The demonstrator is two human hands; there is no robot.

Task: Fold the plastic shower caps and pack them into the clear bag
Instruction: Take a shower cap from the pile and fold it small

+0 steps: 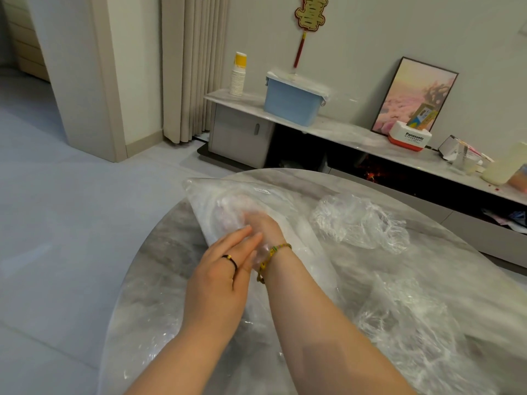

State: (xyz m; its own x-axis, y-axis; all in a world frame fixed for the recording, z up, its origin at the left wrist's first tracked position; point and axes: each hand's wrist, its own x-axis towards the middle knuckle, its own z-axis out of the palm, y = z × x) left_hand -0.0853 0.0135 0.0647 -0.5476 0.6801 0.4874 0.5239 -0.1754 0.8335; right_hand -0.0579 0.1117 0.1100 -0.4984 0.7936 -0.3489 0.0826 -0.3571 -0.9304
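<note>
Packing looks part-way done to me. The right hand (pixel 258 222) is sunk wrist-deep in the clear bag (pixel 208 198), which lies at the far left edge of the table (pixel 159 243). Through the film I can't tell whether its fingers clasp anything. The left hand (pixel 219 269) lies straight-fingered on the bag's mouth, gripping nothing. A crumpled shower cap (pixel 362 220) sits toward the far right edge, with more loose plastic (pixel 405 323) near right, unfolded.

Home: curtain (pixel 194 67), TV cabinet (pixel 342 129)

Shower caps (pixel 362 223) crowd the table (pixel 159 252) on the right; left side open.
</note>
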